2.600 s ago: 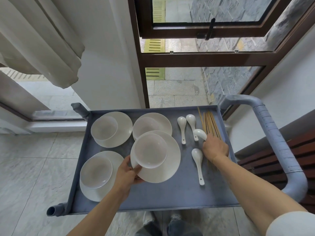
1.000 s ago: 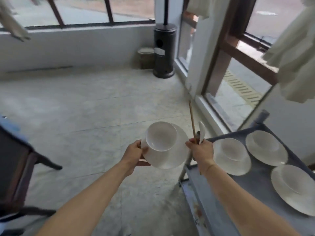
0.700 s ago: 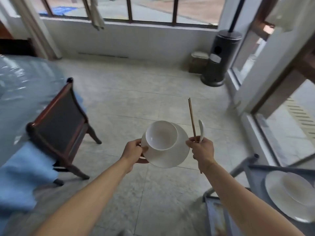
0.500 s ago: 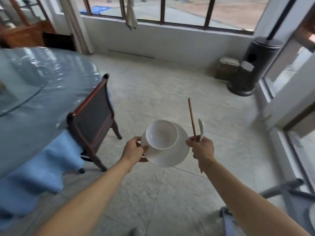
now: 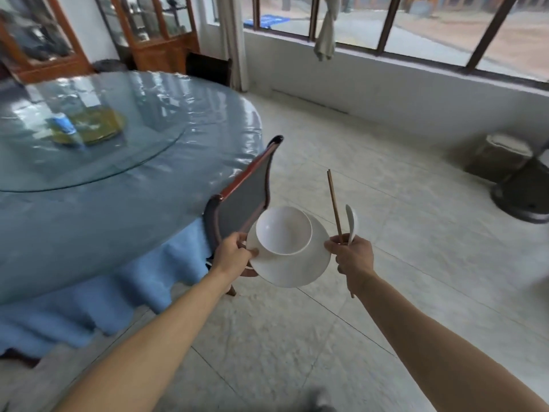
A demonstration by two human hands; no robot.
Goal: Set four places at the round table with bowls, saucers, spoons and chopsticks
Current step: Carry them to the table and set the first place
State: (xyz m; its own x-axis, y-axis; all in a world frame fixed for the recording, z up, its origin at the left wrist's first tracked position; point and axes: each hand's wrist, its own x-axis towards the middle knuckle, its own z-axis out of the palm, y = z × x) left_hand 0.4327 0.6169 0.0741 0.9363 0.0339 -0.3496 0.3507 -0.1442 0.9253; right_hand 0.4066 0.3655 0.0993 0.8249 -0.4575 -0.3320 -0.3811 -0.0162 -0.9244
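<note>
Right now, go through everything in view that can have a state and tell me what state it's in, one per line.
left hand: grips the saucer's rim
right hand: holds chopsticks and spoon together
saucer: carried in the air, bowl on it
bowl: upright, empty
chopsticks: upright, tips up
spoon: upright, scoop end up
round table: covered, no place set in view
chair: pushed against the table

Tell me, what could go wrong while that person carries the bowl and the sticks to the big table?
The bowl only sits loose on the saucer, which the left hand holds at one edge, so a tilt might slide it off onto the hard floor. The right hand holds chopsticks and a spoon together; one could slip. A chair stands in the way.
</note>
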